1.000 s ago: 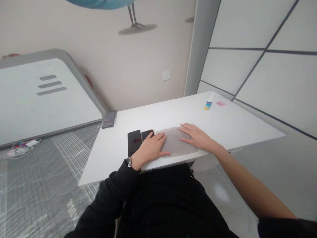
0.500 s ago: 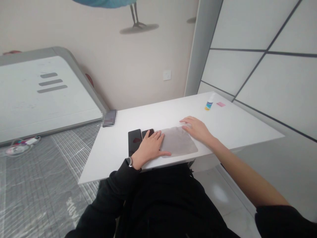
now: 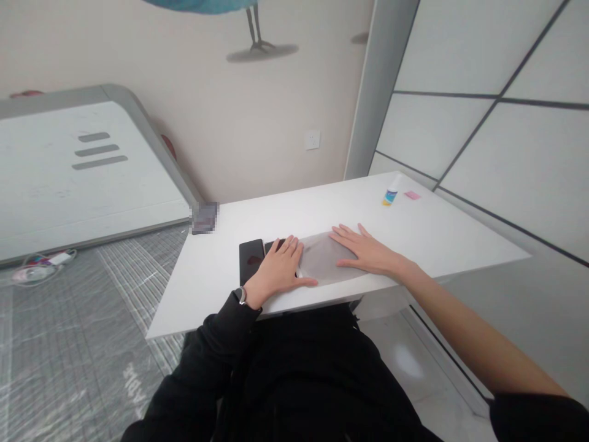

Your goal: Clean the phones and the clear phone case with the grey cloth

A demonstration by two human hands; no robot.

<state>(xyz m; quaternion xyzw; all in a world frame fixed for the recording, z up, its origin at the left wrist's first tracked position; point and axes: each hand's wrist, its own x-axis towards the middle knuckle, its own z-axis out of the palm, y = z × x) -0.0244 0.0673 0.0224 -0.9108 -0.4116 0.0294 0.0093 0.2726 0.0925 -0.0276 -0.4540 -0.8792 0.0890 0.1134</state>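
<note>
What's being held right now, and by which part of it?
Nothing is gripped. The left hand and right hand lie open and flat on opposite ends of a grey cloth, without pinching it.

Right hand [image 3: 365, 253] back flat on the grey cloth [image 3: 319, 261]

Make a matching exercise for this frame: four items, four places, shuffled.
Items:
1. Grey microfibre cloth
2. Black smartphone
3. White spray bottle with blue label
4. Metal wristwatch

Places:
A. Just left of the left hand
B. Under the right hand
C. Far end of the white table, beside a pink note
D. Around the left wrist

Pairs: 1-B, 2-A, 3-C, 4-D
</note>
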